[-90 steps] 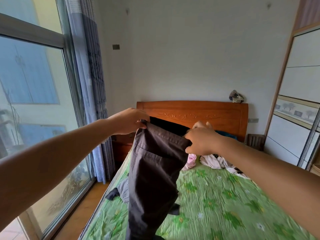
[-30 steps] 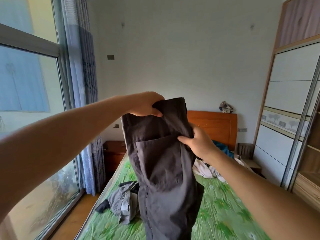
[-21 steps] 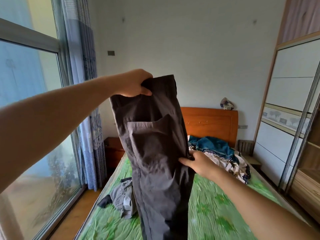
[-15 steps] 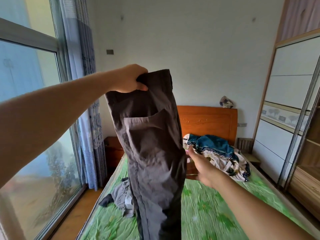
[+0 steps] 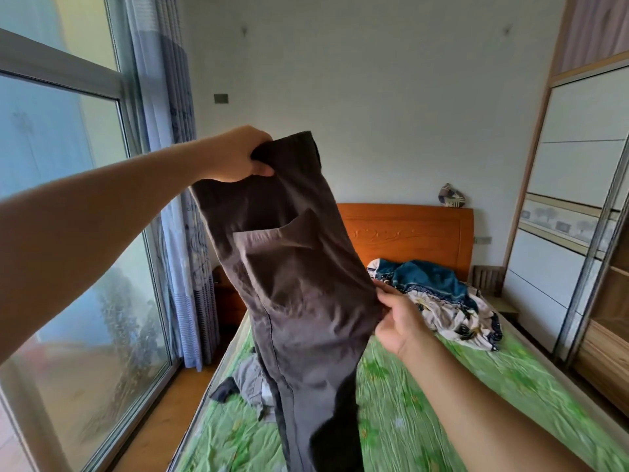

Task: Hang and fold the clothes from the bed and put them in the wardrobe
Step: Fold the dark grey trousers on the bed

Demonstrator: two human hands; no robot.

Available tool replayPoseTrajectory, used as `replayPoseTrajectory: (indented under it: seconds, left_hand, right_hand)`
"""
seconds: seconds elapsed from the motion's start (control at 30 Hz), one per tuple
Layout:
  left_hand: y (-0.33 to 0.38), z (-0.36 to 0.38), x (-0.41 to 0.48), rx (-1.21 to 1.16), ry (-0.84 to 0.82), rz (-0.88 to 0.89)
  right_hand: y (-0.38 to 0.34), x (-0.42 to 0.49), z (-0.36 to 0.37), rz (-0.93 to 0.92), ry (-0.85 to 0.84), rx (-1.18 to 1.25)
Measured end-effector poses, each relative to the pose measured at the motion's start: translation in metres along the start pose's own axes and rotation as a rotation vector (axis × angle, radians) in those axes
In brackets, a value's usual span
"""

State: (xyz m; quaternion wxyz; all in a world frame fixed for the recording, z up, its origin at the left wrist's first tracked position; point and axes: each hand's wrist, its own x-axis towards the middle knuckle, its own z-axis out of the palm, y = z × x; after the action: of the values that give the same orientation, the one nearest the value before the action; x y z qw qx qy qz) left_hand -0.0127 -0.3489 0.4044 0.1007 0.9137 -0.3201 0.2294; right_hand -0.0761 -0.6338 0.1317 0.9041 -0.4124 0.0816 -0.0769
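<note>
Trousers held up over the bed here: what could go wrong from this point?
The left hand grips only one bunched corner of the trousers at the waistband, and the right hand pinches just a side edge. The legs may hang twisted and fold crooked. The grey garment lies at the window-side edge of the bed and might slide to the floor if brushed.

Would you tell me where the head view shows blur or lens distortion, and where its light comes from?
Head view: daylight comes through the large glass window on the left; the green floral bedsheet is motion-smeared towards the bottom edge; the wide lens tilts the white-panelled wardrobe; the dark grey trousers look sharp.
</note>
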Motion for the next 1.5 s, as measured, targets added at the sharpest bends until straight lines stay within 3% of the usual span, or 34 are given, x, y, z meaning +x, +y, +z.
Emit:
replayPoseTrajectory:
  seconds: [0.07,0.17,0.23,0.4,0.5,0.57,0.63,0.77,0.9,1.0,1.07,1.13,1.27,1.5]
  left_hand:
    - [-0.014,-0.002,-0.004,0.002,0.003,-0.014]
    - [-0.024,0.0,-0.004,-0.013,0.014,-0.006]
    - [-0.026,0.001,-0.001,-0.014,0.018,0.015]
    - [-0.02,0.003,0.008,-0.059,0.003,0.068]
    - [0.007,0.012,0.017,-0.079,-0.02,0.149]
    - [0.032,0.019,0.023,-0.059,-0.037,0.222]
    - [0.059,0.026,0.026,-0.05,-0.054,0.299]
    - [0.1,0.033,0.026,-0.046,-0.057,0.383]
    - [0.078,0.027,0.019,-0.13,-0.201,0.279]
    - [0.055,0.042,0.007,-0.48,-0.273,0.188]
    - [0.057,0.057,-0.002,-0.816,-0.224,0.094]
    - [0.076,0.069,-0.015,-1.001,-0.142,0.039]
    - [0.135,0.074,-0.039,-1.352,0.033,0.075]
    - [0.231,0.071,-0.056,-1.548,0.269,0.163]
  right_hand:
    - [-0.006,0.001,-0.001,-0.041,0.014,0.056]
    - [-0.015,0.0,0.0,-0.051,-0.063,-0.053]
    - [-0.019,-0.001,0.0,-0.073,-0.094,-0.27]
    - [-0.031,-0.014,-0.018,-0.283,0.089,-0.915]
    - [-0.053,-0.031,-0.01,-0.232,0.017,-1.149]
    - [-0.074,-0.045,0.017,-0.236,-0.13,-1.052]
    - [-0.096,-0.056,0.055,-0.38,-0.198,-1.002]
    - [-0.129,-0.073,0.1,-0.698,0.013,-0.943]
    - [-0.141,-0.084,0.088,-0.697,0.028,-0.819]
    - [-0.15,-0.093,0.072,-0.65,0.023,-0.727]
    - [-0.155,-0.101,0.06,-0.624,0.027,-0.697]
    - [-0.161,-0.113,0.05,-0.605,0.035,-0.66]
    - [-0.19,-0.143,0.033,-0.639,-0.003,-0.519]
    - [-0.244,-0.177,-0.01,-0.71,-0.116,-0.522]
